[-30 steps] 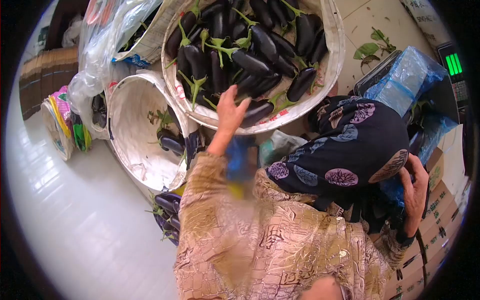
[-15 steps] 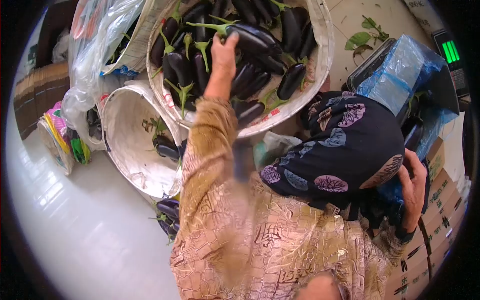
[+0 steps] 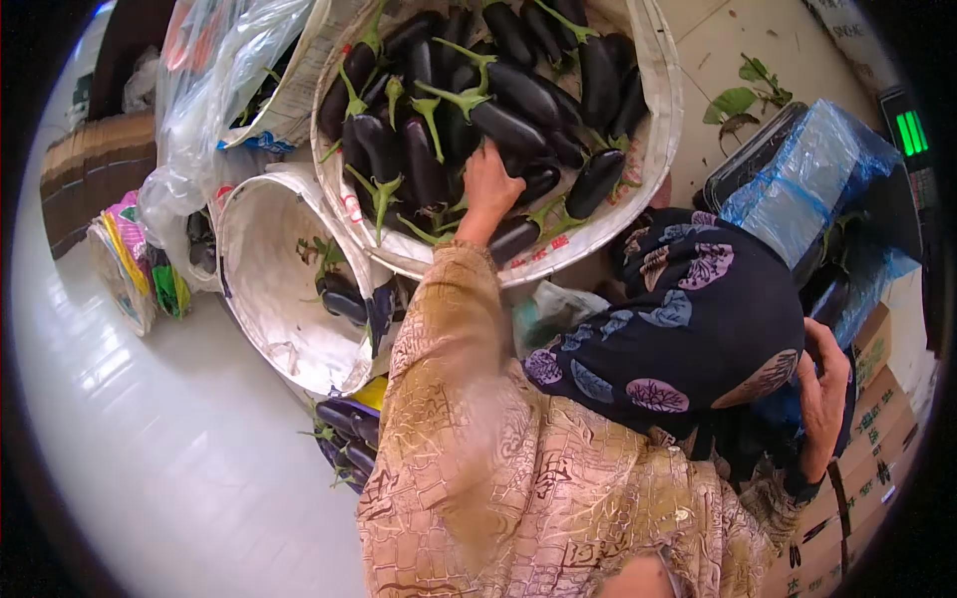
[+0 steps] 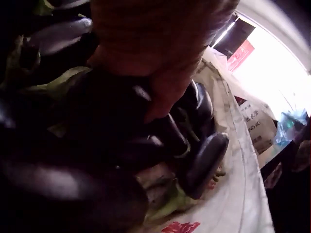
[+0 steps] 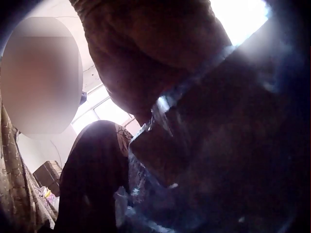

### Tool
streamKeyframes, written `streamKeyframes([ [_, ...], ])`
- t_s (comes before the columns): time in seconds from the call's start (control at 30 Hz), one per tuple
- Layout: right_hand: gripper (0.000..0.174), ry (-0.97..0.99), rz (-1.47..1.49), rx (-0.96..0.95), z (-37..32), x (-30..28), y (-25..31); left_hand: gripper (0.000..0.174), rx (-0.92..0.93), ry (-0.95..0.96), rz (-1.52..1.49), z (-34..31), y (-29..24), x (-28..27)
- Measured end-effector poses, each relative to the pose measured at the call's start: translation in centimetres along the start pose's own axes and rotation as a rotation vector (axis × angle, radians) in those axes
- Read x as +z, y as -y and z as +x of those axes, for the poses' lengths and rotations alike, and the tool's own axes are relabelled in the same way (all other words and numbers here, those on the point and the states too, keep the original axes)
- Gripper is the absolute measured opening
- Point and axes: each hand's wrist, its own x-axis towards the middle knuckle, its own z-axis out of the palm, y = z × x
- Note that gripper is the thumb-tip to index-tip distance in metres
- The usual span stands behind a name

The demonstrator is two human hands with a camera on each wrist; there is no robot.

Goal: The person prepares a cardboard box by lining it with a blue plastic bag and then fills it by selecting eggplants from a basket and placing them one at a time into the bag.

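Observation:
Glossy dark purple eggplants [image 3: 424, 164] with green stems fill a large round white basket [image 3: 663, 149]. My left hand [image 3: 488, 194] reaches in over the near rim. Its fingers are hidden between eggplants, while its thumb lies along a dark eggplant [image 4: 138, 94] in the left wrist view. At the right, my right hand [image 3: 825, 389] has bent fingers at blue plastic [image 3: 780, 387] beside my knee. In the right wrist view a blue plastic bag [image 5: 218, 145] hangs close beneath the dark hand [image 5: 160, 53]; its fingertips are hidden.
A smaller white basket [image 3: 254, 239] holds a few eggplants and leaves. More eggplants [image 3: 354, 424] lie below it. Blue plastic wrap [image 3: 788, 189] covers a scale with a lit green display [image 3: 910, 133]. Printed cardboard boxes [image 3: 882, 424] stand right. My patterned knee [image 3: 698, 309] is close to the large basket.
My left hand first reached farther in and gripped an eggplant by its stem end. Now it has let go and drawn back to eggplants nearer the rim. My right hand stays in place.

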Motion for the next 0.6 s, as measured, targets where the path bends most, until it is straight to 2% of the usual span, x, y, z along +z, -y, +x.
streamKeyframes([
  [0.1, 0.028, -0.041, 0.063, 0.02, 0.1, 0.2, -0.4, 0.09, 0.045, -0.077, -0.142, 0.2, -1.5, -1.1],
  [0.17, 0.027, 0.011, 0.048, 0.02, 0.4, 0.2, -0.2, 0.091, 0.065, -0.061, -0.233, 1.6, -3.6, -1.6],
  [0.23, 0.027, 0.016, 0.092, 0.009, 0.8, 0.6, -0.1, 0.09, 0.184, -0.132, -0.285, 3.0, -4.8, -1.5],
  [0.33, 0.028, -0.006, 0.109, 0.017, 1.1, 0.3, 0.5, 0.086, 0.085, -0.257, -0.522, 6.5, -10.4, -1.2],
  [0.4, 0.028, -0.013, 0.079, 0.037, 0.9, 0.0, 0.7, 0.084, 0.136, -0.327, -0.569, 8.3, -12.3, -0.5],
  [0.43, 0.029, -0.027, 0.078, 0.066, 0.7, -0.2, 0.5, 0.083, 0.181, -0.397, -0.611, 8.5, -12.6, -0.4],
  [0.5, 0.03, -0.052, 0.081, 0.087, 0.5, -0.6, -0.3, 0.077, 0.225, -0.405, -0.584, 7.6, -11.9, -0.7],
  [0.57, 0.031, -0.069, 0.076, 0.119, -0.1, -0.8, -1.6, 0.072, 0.093, -0.283, -0.696, 6.2, -9.5, -1.7],
  [0.6, 0.031, -0.072, 0.081, 0.125, -0.2, -0.7, -1.7, 0.07, 0.127, -0.44, -0.467, 6.1, -7.7, -1.9],
])
